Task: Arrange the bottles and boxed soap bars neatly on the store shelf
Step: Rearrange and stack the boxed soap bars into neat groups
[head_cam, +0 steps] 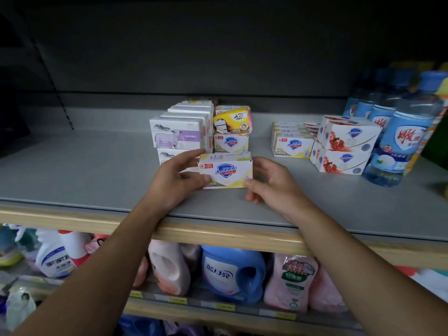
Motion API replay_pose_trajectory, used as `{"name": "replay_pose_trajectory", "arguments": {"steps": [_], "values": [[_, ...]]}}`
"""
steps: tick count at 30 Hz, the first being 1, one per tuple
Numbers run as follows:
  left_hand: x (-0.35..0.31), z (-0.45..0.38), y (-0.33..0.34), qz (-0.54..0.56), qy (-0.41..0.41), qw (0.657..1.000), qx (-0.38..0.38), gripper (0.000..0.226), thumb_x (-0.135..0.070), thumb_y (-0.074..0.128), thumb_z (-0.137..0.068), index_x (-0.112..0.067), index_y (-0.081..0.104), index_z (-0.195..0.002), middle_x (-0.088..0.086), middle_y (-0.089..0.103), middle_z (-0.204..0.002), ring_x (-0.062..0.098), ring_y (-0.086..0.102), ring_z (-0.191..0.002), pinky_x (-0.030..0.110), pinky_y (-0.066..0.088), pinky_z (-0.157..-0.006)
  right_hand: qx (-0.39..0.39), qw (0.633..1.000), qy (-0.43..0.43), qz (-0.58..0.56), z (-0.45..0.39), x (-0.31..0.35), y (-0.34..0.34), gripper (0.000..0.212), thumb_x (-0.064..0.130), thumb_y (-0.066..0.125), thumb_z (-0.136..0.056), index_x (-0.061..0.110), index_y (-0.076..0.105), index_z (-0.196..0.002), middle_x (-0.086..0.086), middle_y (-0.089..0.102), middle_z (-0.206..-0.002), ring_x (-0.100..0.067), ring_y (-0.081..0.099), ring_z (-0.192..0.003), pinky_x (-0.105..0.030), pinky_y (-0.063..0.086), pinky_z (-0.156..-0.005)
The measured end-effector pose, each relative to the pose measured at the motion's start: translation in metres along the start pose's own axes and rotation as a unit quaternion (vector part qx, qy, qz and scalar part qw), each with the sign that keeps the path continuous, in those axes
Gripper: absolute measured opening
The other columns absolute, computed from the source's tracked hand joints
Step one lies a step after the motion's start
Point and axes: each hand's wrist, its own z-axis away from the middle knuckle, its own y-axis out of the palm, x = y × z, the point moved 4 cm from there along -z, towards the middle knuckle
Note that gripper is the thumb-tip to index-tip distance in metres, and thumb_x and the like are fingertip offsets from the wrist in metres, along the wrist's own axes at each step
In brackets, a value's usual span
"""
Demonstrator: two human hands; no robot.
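Both hands are holding one yellow-and-white Safeguard soap box [226, 171] upright near the middle of the grey shelf [97, 170]. The left hand [175, 181] is gripping the box's left end, thumb lying across the lower front and fingers reaching over the top left corner. The right hand [269, 183] is cupping the right end, with its thumb tip touching the lower right front corner; its grip is narrow around that end. The box's bottom edge is sitting at or just above the shelf surface; which, I cannot tell.

Just behind the held box, another yellow Safeguard box [231, 143] is standing with a yellow Kico pack [233, 121] resting on top of it. To the left of these, a stack of white sheep-print boxes [178, 137] is running toward the back. Farther right, a row of yellow Safeguard boxes [292, 144] is sitting beside two stacked white-and-red Safeguard boxes [346, 144]. At the far right, blue-capped bottles [402, 137] are crowding together. Detergent jugs [232, 272] are standing on the lower shelf.
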Motion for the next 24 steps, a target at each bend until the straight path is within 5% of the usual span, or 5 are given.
{"name": "replay_pose_trajectory", "arguments": {"steps": [4, 9, 15, 24], "values": [[-0.0035, 0.0016, 0.0020, 0.038, 0.033, 0.998, 0.021, 0.039, 0.004, 0.071, -0.077, 0.000, 0.064, -0.116, 0.006, 0.072, -0.112, 0.019, 0.070, -0.099, 0.025, 0.055, -0.084, 0.011, 0.999, -0.008, -0.041, 0.0021, 0.0047, -0.0005, 0.029, 0.004, 0.063, -0.093, 0.021, 0.059, -0.116, -0.001, 0.064, -0.122, -0.024, 0.071, -0.069, -0.033, 0.057, -0.065], [-0.0054, 0.0036, 0.0046, 0.060, 0.045, 0.996, 0.046, 0.041, 0.000, 0.071, -0.070, -0.013, 0.066, -0.109, -0.008, 0.074, -0.105, 0.011, 0.069, -0.098, 0.020, 0.052, -0.084, 0.003, 0.997, -0.004, -0.077, 0.0009, 0.0023, -0.0019, 0.016, 0.016, 0.061, -0.096, 0.022, 0.062, -0.110, -0.001, 0.066, -0.119, -0.030, 0.073, -0.084, -0.039, 0.059, -0.082], [-0.0002, 0.0021, 0.0028, 0.036, 0.020, 0.997, 0.063, 0.052, 0.010, 0.075, -0.071, -0.020, 0.068, -0.113, -0.001, 0.071, -0.117, 0.019, 0.069, -0.103, 0.025, 0.054, -0.086, -0.006, 0.999, -0.013, -0.037, -0.0002, -0.0002, -0.0059, 0.029, 0.021, 0.070, -0.076, 0.032, 0.065, -0.103, 0.002, 0.065, -0.122, -0.023, 0.066, -0.110, -0.052, 0.049, -0.101], [-0.0002, -0.0001, 0.0018, 0.020, 0.020, 0.999, 0.042, 0.040, 0.015, 0.075, -0.067, -0.011, 0.071, -0.097, -0.002, 0.066, -0.124, 0.012, 0.067, -0.107, 0.021, 0.053, -0.087, 0.025, 0.999, -0.027, 0.009, 0.0038, 0.0055, -0.0025, 0.042, 0.013, 0.070, -0.067, 0.044, 0.062, -0.095, 0.018, 0.072, -0.102, -0.037, 0.067, -0.101, -0.057, 0.050, -0.092]]}}
